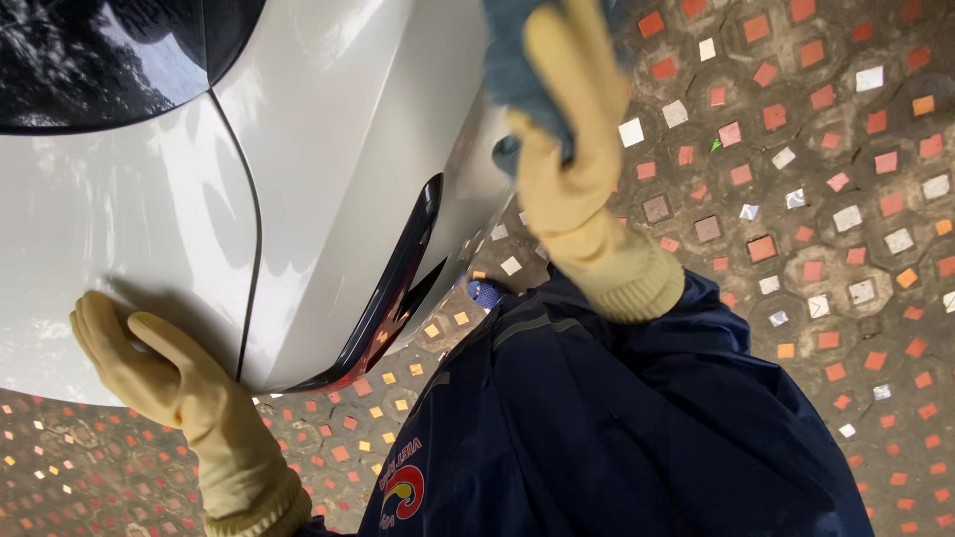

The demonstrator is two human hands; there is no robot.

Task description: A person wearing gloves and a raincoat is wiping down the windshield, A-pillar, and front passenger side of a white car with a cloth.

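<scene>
A white car body (328,129) fills the upper left, with a dark window (90,60) at the top left corner and a dark red-black tail light (398,288) near its lower edge. My left hand (139,358), in a yellow rubber glove, rests flat with fingers spread on the white panel at the lower left. My right hand (562,129), also gloved in yellow, grips a blue cloth (512,65) pressed against the car's edge at the top centre. Part of the cloth runs out of view at the top.
The ground is dark paving (816,199) set with small red, orange and white square tiles. My dark blue jacket (617,428) fills the lower middle. A panel seam (254,229) runs down the white bodywork.
</scene>
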